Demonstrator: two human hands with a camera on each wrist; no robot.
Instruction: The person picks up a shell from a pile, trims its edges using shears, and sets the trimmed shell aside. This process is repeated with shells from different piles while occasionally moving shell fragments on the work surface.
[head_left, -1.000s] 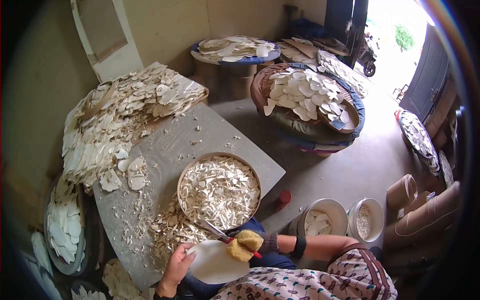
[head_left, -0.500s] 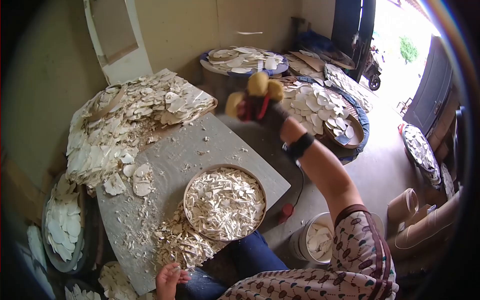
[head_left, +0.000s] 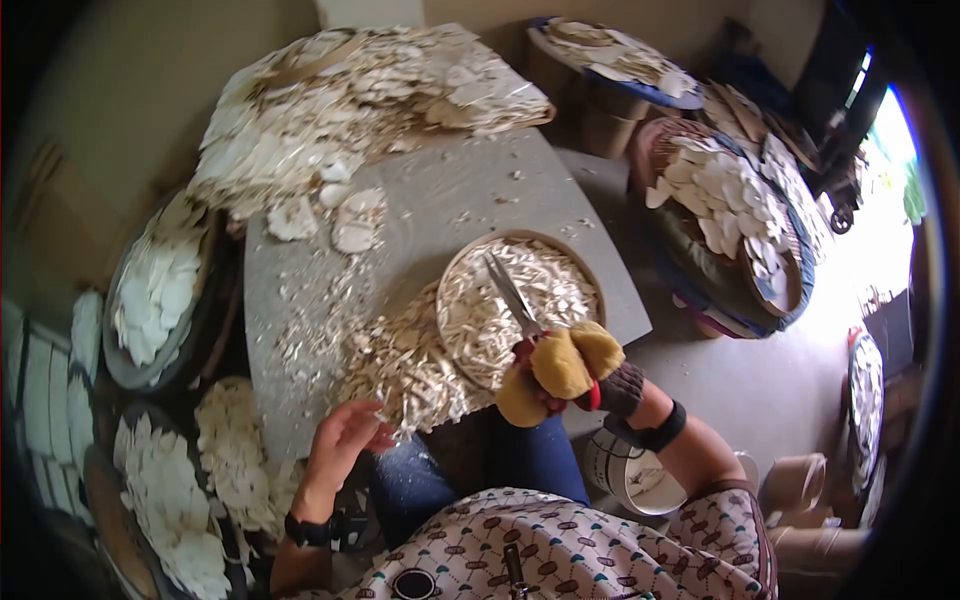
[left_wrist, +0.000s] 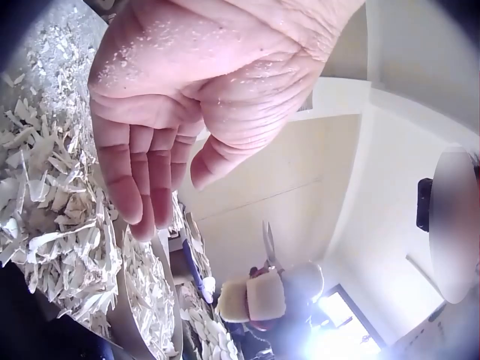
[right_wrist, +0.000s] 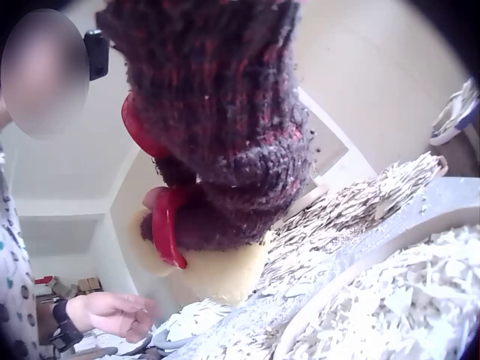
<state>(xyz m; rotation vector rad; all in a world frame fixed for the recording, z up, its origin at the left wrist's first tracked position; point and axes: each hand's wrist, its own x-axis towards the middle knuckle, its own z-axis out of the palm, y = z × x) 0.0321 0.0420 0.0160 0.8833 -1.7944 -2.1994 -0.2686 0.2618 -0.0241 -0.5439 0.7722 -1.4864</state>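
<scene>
My right hand [head_left: 560, 375], in a dark knitted glove with yellow padded finger covers, grips red-handled scissors [head_left: 512, 296]. Their blades point forward over a round tub [head_left: 574, 244] of white clippings. In the right wrist view the red handle [right_wrist: 166, 229] loops around the gloved fingers. My bare left hand [head_left: 345, 440] is at the table's front edge, beside a loose heap of clippings [head_left: 395, 375]. White crumbs cling to its palm, and its fingers [left_wrist: 142, 176] hang loosely bent with nothing between them in the left wrist view.
A big stack of thin white pieces [head_left: 300, 120] covers the far side of the grey table [head_left: 450, 185]. Round baskets [head_left: 640, 190] with flat white pieces stand at right, others at left. Below my right forearm is a white bucket [head_left: 612, 470].
The white sheet my left hand held a second ago is gone from it. My right hand reached far forward with the scissors, then came back over the tub. The head view has turned.
</scene>
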